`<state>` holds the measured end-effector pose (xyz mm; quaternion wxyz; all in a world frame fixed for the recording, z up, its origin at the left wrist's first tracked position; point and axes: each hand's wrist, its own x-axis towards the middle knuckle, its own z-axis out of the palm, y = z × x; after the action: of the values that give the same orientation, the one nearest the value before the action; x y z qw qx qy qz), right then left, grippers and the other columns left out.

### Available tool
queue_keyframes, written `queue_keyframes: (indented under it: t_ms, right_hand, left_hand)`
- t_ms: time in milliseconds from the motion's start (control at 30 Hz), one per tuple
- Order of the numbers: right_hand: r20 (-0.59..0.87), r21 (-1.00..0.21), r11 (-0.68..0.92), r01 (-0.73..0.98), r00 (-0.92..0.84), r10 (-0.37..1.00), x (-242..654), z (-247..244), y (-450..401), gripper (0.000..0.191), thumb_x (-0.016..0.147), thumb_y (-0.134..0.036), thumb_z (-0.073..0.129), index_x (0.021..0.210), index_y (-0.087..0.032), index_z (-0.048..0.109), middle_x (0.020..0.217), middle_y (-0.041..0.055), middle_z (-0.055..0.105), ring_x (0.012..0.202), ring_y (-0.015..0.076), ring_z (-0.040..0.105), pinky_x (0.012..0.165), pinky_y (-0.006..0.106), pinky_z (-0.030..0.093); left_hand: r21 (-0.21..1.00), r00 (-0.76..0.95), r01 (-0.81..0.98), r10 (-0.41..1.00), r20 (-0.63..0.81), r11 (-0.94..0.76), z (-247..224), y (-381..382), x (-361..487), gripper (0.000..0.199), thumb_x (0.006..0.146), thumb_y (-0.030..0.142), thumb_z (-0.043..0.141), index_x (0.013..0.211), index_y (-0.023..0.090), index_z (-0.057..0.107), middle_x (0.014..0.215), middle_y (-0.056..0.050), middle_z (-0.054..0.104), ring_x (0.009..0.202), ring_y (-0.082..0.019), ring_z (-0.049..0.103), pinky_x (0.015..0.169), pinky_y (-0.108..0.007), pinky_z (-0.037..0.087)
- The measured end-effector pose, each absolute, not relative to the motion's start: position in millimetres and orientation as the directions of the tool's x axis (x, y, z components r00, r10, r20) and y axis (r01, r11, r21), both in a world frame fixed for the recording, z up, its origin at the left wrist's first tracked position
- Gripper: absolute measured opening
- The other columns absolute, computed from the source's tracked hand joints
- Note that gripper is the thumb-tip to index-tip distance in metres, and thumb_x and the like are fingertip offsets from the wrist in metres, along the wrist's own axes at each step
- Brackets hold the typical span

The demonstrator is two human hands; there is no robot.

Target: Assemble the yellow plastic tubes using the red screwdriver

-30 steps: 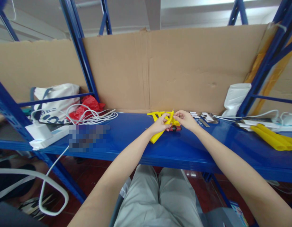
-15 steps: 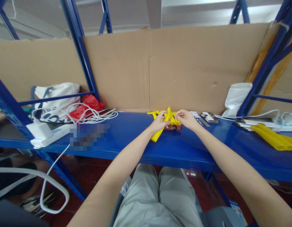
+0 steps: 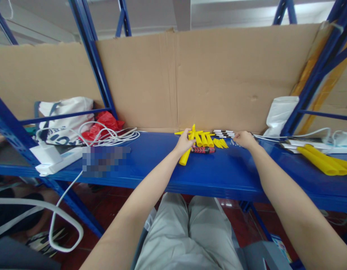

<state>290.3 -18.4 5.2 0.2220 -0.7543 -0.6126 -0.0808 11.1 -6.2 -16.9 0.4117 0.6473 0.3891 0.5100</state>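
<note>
My left hand (image 3: 185, 142) is closed around a yellow plastic tube (image 3: 185, 154) with a tapered upper end, tilted with its wide end towards me. Fingers curled downward, my right hand (image 3: 244, 139) is over a scatter of small pale bits (image 3: 234, 143), too tiny to name; whatever its fingertips hold is hidden. Between the hands lies a red-and-black screwdriver handle (image 3: 203, 150). Behind it are several yellow tubes (image 3: 204, 140) and, to their right, small flat yellow pieces (image 3: 220, 143). Black-and-white sticks (image 3: 223, 133) lie near the cardboard.
A cardboard wall (image 3: 218, 82) closes off the back of the blue shelf (image 3: 150, 161). At left are a power strip (image 3: 60, 161), coiled white cable (image 3: 117, 138), a red bag (image 3: 104, 125) and a white cloth bag (image 3: 70, 120). Larger yellow tubes (image 3: 321, 160) lie at right.
My right hand has moved from beside the left hand rightward to the small bits, uncovering the yellow pieces and sticks. My left hand has shifted slightly left, still holding the yellow tube.
</note>
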Motion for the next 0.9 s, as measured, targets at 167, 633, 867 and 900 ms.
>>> queue_keyframes:
  t_ms: [167,633,867,900]
  right_hand:
    - [0.317,-0.114,-0.193,0.974,0.220,0.923,299.4,-3.5,-16.8,0.016,0.073,-0.014,0.056,0.064,-0.017,0.069,0.069,0.0086,0.070,0.073,0.0198,0.066,0.062,0.024,0.045]
    - [0.341,-0.220,-0.131,0.967,0.202,0.918,284.9,-3.3,-16.5,0.018,0.079,-0.018,0.055,0.067,-0.015,0.069,0.073,0.0126,0.071,0.079,0.0225,0.067,0.067,0.026,0.046]
    - [0.313,-0.808,0.134,0.573,0.225,0.923,241.5,3.4,-23.0,0.017,0.082,-0.025,0.053,0.067,-0.018,0.056,0.055,0.0007,0.054,0.045,0.0110,0.046,0.049,0.024,0.038]
    - [0.268,-0.888,0.157,0.433,0.208,0.941,234.4,4.0,-24.3,0.015,0.083,-0.025,0.052,0.069,-0.018,0.055,0.055,-0.0003,0.052,0.043,0.0098,0.043,0.047,0.023,0.037]
  left_hand:
    - [0.931,0.221,0.114,0.922,0.317,-0.348,-13.9,-10.4,11.4,0.046,0.075,0.003,0.053,0.116,0.022,0.043,0.134,-0.012,0.051,0.051,-0.005,0.058,0.040,-0.018,0.044]
    - [0.969,0.393,-0.172,0.890,0.232,-0.176,-10.1,-14.0,15.7,0.039,0.075,0.003,0.056,0.103,0.022,0.038,0.106,-0.005,0.064,0.050,-0.009,0.063,0.041,-0.019,0.046]
    - [0.955,0.432,-0.295,0.889,0.151,-0.018,-1.7,-13.9,13.8,0.031,0.079,0.006,0.058,0.105,0.018,0.047,0.097,-0.006,0.065,0.058,-0.012,0.068,0.047,-0.020,0.050]
    - [0.950,0.454,-0.311,0.878,0.151,-0.002,-1.1,-13.7,14.1,0.033,0.078,0.007,0.058,0.108,0.018,0.048,0.097,-0.007,0.065,0.060,-0.012,0.068,0.048,-0.020,0.051]
